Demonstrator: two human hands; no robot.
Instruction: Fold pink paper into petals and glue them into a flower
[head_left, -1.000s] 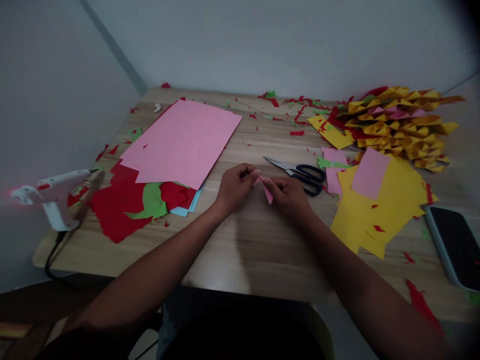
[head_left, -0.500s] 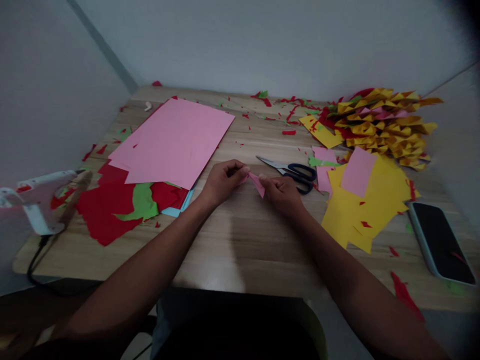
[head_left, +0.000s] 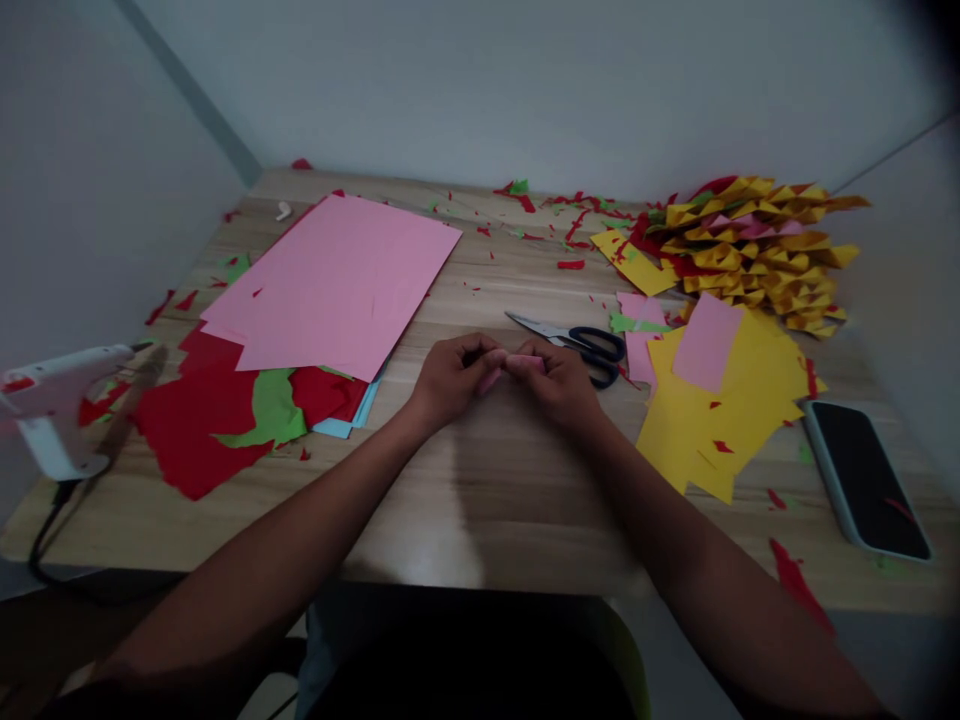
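My left hand [head_left: 450, 378] and my right hand [head_left: 559, 380] meet over the middle of the wooden table [head_left: 465, 500]. Both are closed in a pinch on a small folded piece of pink paper [head_left: 507, 364], which shows only as a sliver between the fingertips. Black-handled scissors [head_left: 581, 340] lie just beyond my right hand. A large pink sheet [head_left: 337, 280] lies to the left of my left hand, on top of red and green sheets [head_left: 225, 410].
A white glue gun [head_left: 52, 405] with a cord stands at the left edge. Yellow sheets with a pink piece [head_left: 724, 395] lie at right, a heap of folded yellow and red pieces [head_left: 757, 250] behind them. A phone [head_left: 862, 478] rests at the right edge. Paper scraps litter the back.
My hands have drawn together, folding the pink piece smaller; its pointed end no longer sticks out. The view has shifted slightly.
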